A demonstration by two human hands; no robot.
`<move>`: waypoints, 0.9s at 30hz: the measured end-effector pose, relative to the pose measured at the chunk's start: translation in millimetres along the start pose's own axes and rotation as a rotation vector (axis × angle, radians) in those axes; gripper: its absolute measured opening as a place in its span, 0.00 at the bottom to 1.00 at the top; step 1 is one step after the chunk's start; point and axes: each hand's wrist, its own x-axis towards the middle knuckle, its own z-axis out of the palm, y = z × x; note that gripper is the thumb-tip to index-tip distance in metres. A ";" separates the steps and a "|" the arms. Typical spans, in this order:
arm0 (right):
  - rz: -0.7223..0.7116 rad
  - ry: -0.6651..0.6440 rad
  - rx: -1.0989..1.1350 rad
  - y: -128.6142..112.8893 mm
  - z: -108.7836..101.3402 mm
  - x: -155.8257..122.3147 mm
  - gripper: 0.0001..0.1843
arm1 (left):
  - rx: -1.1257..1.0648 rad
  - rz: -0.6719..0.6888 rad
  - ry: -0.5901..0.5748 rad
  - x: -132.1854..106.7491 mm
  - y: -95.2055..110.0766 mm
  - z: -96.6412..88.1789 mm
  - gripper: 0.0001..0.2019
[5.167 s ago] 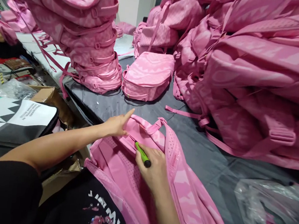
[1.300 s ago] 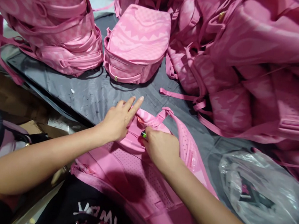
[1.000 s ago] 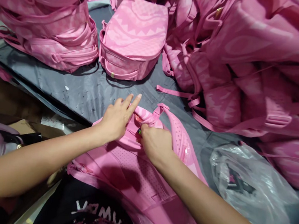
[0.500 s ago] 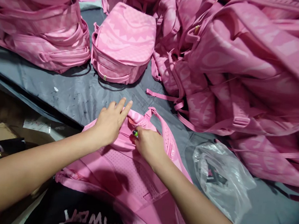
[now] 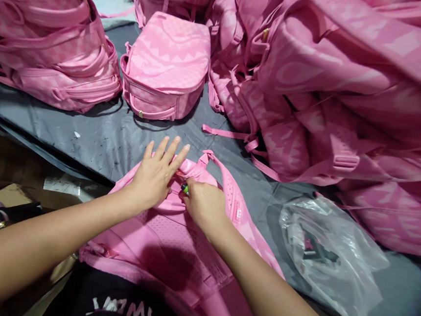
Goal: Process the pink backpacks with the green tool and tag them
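- Here, the left hand (image 5: pixel 155 175) lies flat on the top of the bag (image 5: pixel 174 238). Its fingers (image 5: pixel 166 148) are spread wide and hold nothing.
- The right hand (image 5: pixel 203 205) is just beside it, on its right. It is curled tight around a green tool (image 5: pixel 184 189) (only the tip peeks out, so I cannot tell what kind of tool it is).
- The tip of the tool sits between the two hands, right at the bag's top edge.
- The bag is pink and lies flat under both hands on the grey cover (image 5: pixel 97 138). Its near end reaches the person's black shirt (image 5: pixel 119 310).
- Just past the right hand's knuckles, the bag's loop (image 5: pixel 207 157) sticks up a little.
- Farther out from the left hand's fingertips, a small bag (image 5: pixel 167 61) lies on the cover, well apart from them.
- Out and to the left of the left hand is a stack (image 5: pixel 50 55) of pink bags.
- Out and to the right of the right hand is a big pile (image 5: pixel 331 80) of pink bags, with a strap (image 5: pixel 227 132) trailing onto the cover.
- To the right of the right arm, near it but not touching, lies a clear plastic sack (image 5: pixel 331 252) with something dark inside.
- Under the left arm, off the cover's edge, is a brown box (image 5: pixel 4 191).
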 end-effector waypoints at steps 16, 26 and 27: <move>0.051 0.095 1.257 56.2 -48.7 -82.6 0.19 | 0.056 0.092 0.088 -4.3 -14.1 3.8 0.42; 1.019 0.318 0.263 261.2 83.5 -153.6 0.17 | 0.150 0.086 0.132 -12.9 53.8 -11.0 0.36; 1.032 0.310 0.253 269.1 90.0 -150.4 0.18 | 0.150 0.099 0.138 -11.5 64.0 -11.6 0.36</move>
